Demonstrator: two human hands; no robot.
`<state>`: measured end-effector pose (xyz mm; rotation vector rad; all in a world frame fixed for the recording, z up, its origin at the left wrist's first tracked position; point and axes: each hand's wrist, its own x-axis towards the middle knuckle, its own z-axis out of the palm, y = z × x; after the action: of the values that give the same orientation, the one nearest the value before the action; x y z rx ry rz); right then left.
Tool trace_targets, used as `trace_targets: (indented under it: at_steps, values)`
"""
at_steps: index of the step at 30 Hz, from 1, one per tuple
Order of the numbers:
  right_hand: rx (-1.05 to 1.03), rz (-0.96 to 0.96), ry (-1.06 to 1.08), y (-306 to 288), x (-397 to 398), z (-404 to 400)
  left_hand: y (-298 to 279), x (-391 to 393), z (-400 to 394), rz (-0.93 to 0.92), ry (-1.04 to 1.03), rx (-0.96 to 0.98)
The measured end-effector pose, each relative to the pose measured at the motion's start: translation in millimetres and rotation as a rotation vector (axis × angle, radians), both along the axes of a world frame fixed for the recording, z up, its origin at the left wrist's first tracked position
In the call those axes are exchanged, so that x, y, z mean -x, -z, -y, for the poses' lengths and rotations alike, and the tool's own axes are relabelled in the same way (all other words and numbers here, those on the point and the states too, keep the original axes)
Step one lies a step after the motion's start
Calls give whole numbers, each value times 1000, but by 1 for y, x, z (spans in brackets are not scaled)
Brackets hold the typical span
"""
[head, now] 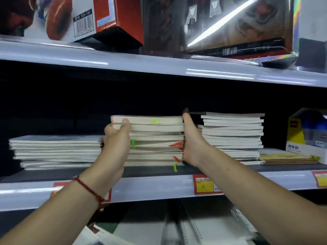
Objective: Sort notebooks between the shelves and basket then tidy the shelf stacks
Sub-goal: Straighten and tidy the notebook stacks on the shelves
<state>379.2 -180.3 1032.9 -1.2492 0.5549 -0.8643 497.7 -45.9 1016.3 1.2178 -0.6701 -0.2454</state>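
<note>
The right hand hides its fingers behind the middle notebook stack; price-tag print stays unreadable.

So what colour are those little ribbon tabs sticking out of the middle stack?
Green and red tabs poke from the middle stack, clearest in the head view.

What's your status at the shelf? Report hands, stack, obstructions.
Left hand and right hand press the sides of the middle notebook stack. Stack sits on the shelf. Neighbouring stacks close either side.
</note>
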Motion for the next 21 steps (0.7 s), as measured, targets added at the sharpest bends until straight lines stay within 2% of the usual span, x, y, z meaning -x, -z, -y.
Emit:
trace_targets:
  at_steps: [3,5,6,9,10,12,14,16,19,21]
  values:
    - [23,-23,104,0,-7,0,-2,4,-9,71,0,-53]
    - [44,-27,91,5,-5,0,4,14,-21,278,-90,-128]
    - [62,-25,63,7,-2,1,8,22,-26,482,-186,-180]
    - [108,-8,6,10,1,5,8,29,-21,1296,-567,-277]
    - [97,-4,21,10,0,6,6,24,-12,1503,-612,-326]
    - [41,9,68,8,-4,7,2,13,8,1793,-617,-459]
    - [3,24,85,7,-8,9,0,1,24,1962,-627,-531]
    - [4,34,89,6,-9,12,-2,-8,30,2066,-634,-496]
    - [-15,28,72,0,-13,20,-8,-14,36,2164,-684,-491]
    - [-22,-5,56,-2,-18,23,-8,-16,40,2165,-720,-509]
